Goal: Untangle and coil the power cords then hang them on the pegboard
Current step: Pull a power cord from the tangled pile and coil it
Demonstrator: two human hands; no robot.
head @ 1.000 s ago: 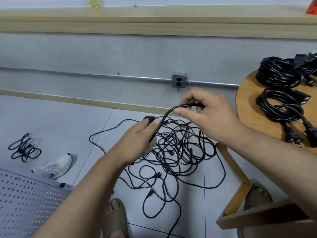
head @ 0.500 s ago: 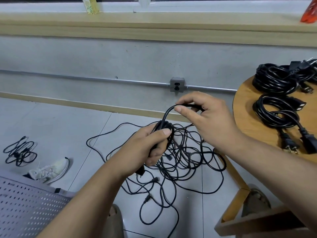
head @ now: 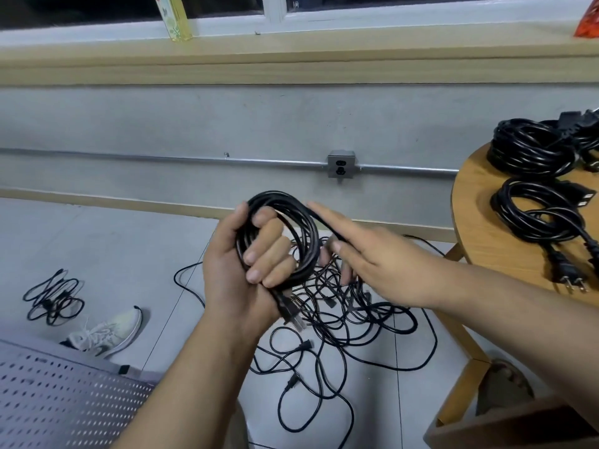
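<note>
Above the floor's tangle (head: 340, 306) of cords, the left grip (head: 246, 270) clenches a black coil (head: 278, 199), its fingers curled through the loops. A plug (head: 290, 314) hangs below the palm. The right grip (head: 382, 264) is released, fingers straight, and a strand from the coil runs along its forefinger. More coils (head: 531, 150) lie on the round table (head: 479, 228) at right. The pegboard (head: 64, 400) shows at lower left, near a shoe (head: 107, 332) and a small cord bundle (head: 53, 296).
</note>
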